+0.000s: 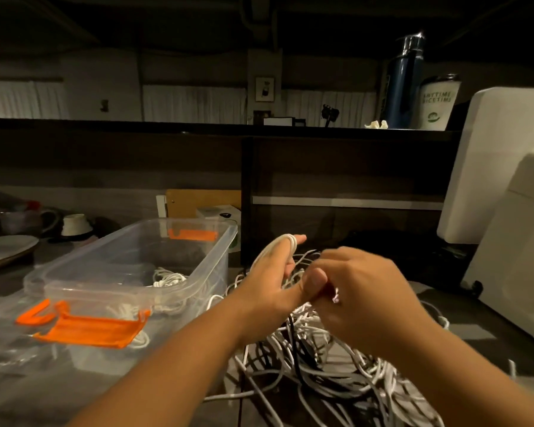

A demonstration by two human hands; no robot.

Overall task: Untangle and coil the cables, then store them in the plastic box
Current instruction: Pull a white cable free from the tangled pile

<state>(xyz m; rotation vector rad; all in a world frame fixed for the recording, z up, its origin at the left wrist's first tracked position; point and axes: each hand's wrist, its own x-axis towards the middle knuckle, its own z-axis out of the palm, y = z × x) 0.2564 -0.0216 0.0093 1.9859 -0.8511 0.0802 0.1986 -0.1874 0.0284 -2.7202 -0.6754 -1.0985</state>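
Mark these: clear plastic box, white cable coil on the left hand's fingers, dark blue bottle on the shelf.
clear plastic box with orange latches (pixel 105 291): head view, near rim.
white cable coil (pixel 278 243): head view, top of the loops.
dark blue bottle (pixel 403 87): head view, middle of body.

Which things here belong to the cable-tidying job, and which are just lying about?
Job: left hand, white cable looped round it, right hand, cable pile, plastic box, orange-clipped lid.
Lying about: blue bottle, white cup, plates, bowl.
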